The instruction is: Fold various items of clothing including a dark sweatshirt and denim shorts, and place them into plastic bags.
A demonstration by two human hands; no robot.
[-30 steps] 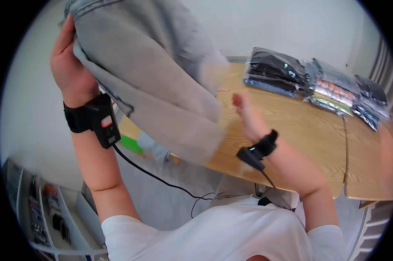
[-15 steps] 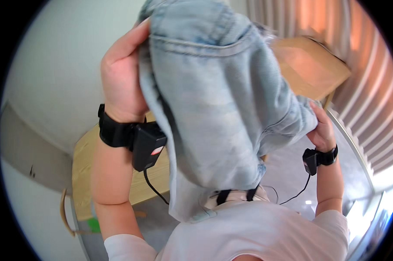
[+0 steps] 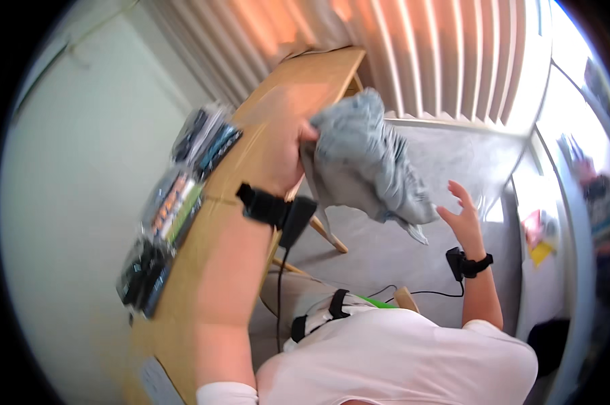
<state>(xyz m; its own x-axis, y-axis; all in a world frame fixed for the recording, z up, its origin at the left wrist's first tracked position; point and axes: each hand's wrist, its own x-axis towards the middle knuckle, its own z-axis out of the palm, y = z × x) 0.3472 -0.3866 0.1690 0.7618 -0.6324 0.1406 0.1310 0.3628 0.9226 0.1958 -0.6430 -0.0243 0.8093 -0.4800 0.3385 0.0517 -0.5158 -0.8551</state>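
Currently left hand [image 3: 288, 158] clenched on one bunched end of the grey-blue denim garment [image 3: 369, 162], gripping its upper-left edge, just beside the worktop [image 3: 264, 115] edge. Garment hangs off that fist to the right and down; long axis runs diagonal, upper-left to lower-right, w/ loose tail ending near the right hand [image 3: 463, 219]. Right hand is released, fingers spread, palm toward the cloth, just beside the tail tip but not touching as far as I can tell. So left hand carries the whole thing; right is nearer the free end. Packaged clothes [image 3: 177, 202] lie in a row along far side of worktop, well apart from both hands.

Vs. 0.5 s ago: garment was held high and spread, close to the camera, w/ right hand at its lower edge; now it's lower, crumpled, one-handed, and the view has swung so the packages show again.
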